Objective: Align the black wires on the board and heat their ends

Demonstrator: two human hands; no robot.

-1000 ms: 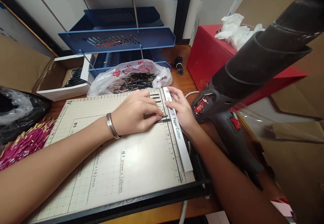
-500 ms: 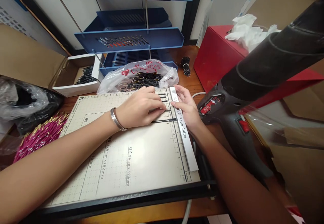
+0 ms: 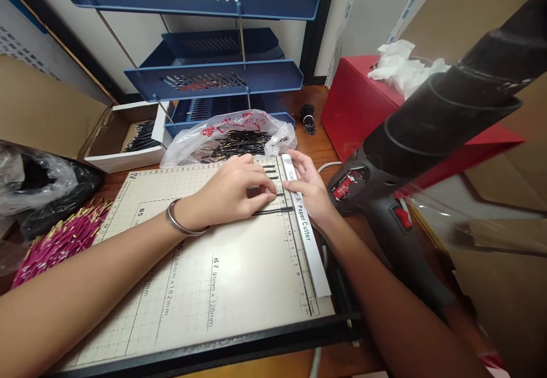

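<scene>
RH fingers on "Paper Cutter"-lbld strip

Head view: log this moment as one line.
left hand: pinching thin black strand on paper cutter board | right hand: holding white strip along board edge | plastic bag: beyond board

Around the wrist, just behind the left hand, there was a bracelet of silver-grey metal. It was a narrow, curved band with a smooth shine on its outer side; any small marking was too small to tell. Farther behind this hand, the left forearm was bare. The right hand was also bare, and so was the right forearm behind it. The fingers looked slender.
</scene>
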